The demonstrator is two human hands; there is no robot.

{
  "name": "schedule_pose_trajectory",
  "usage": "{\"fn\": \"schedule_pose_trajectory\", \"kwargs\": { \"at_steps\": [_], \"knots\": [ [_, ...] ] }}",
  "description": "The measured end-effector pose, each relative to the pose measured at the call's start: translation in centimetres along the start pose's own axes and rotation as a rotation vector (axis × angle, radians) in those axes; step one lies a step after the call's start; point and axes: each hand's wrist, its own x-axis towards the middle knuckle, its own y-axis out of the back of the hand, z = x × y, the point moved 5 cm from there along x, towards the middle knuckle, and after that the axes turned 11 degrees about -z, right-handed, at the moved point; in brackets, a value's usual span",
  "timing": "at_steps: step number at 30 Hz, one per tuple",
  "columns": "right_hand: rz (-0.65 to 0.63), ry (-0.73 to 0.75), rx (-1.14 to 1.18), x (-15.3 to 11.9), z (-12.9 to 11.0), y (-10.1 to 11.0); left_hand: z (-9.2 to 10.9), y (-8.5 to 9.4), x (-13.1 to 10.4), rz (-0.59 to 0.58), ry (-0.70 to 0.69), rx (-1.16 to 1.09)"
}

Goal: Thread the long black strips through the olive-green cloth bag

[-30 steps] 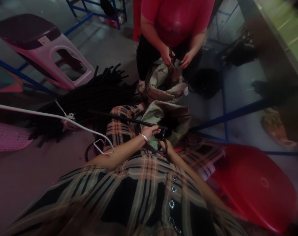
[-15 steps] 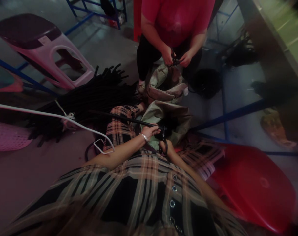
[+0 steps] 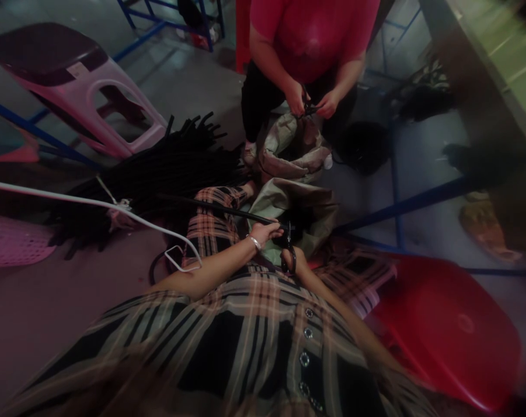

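My left hand [image 3: 265, 231], with a silver bangle at the wrist, is closed on a long black tube [image 3: 228, 209] that runs off to the left over my knee. In my right hand [image 3: 294, 258] is a pair of scissors [image 3: 291, 262] with black handles; its blades point up at the tube's end just past my left fingertips. Below both hands an open pale sack [image 3: 269, 200] stands between my knees, its inside dark. To the left a thick bundle of black tubes [image 3: 154, 174] lies on the floor.
Facing me, a person in a pink shirt [image 3: 310, 40] works with scissors over a second sack [image 3: 284, 165]. A white wire hook [image 3: 185, 255] hangs by my left forearm. A stool [image 3: 128, 116] stands at left, a red stool [image 3: 454, 330] at right, a pink basket [image 3: 17, 240] far left.
Almost nothing differs. The scissors in my right hand have shifted very slightly at the tube's end; my left hand keeps its place.
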Motion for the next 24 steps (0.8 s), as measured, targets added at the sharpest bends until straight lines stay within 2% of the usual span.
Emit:
{"fn": "schedule_pose_trajectory", "kwargs": {
  "at_steps": [10, 18, 24],
  "knots": [
    [-0.083, -0.02, 0.012, 0.67, 0.61, -0.41, -0.29, -0.03, -0.05, -0.019, 0.014, 0.01],
    [0.011, -0.047, 0.059, 0.2, 0.58, -0.15, 0.01, 0.05, 0.01, -0.002, 0.013, -0.009],
    [0.03, -0.027, 0.077, -0.15, 0.45, -0.27, 0.26, 0.5, 0.32, 0.008, -0.004, -0.025]
  ]
}}
